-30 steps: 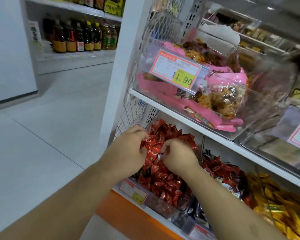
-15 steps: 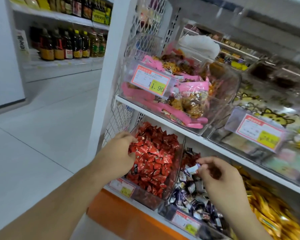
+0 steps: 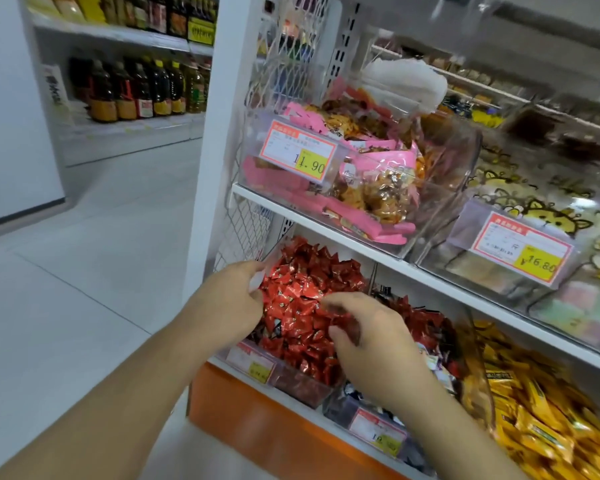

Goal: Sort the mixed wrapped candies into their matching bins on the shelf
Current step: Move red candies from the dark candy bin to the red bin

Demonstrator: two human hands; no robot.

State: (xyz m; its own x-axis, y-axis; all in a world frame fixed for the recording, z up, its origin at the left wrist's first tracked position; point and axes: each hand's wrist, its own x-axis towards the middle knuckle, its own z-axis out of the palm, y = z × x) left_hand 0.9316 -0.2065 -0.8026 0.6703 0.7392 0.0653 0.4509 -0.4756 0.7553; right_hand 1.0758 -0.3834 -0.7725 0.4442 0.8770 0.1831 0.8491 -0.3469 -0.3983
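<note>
A clear bin (image 3: 302,384) on the lower shelf is heaped with red wrapped candies (image 3: 309,285). My left hand (image 3: 229,303) rests at the bin's left edge, fingers curled against the wall and the pile. My right hand (image 3: 364,337) hovers over the red pile, fingers bent downward; I cannot tell whether it holds a candy. To the right stands a bin of mixed dark and white wrapped candies (image 3: 437,372), partly hidden by my right forearm. Further right lies a bin of yellow wrapped candies (image 3: 541,407).
The upper shelf (image 3: 378,251) carries a clear bin of pink snack bags (image 3: 371,178) with an 11.90 price tag, and another bin tagged 16.80 (image 3: 523,251). An orange base (image 3: 257,420) runs under the lower shelf. Bottles (image 3: 136,88) line a far shelf across the tiled floor.
My right hand has moved left from the mixed dark candy bin back over the red candy pile. My left hand has stayed at the red bin's left edge.
</note>
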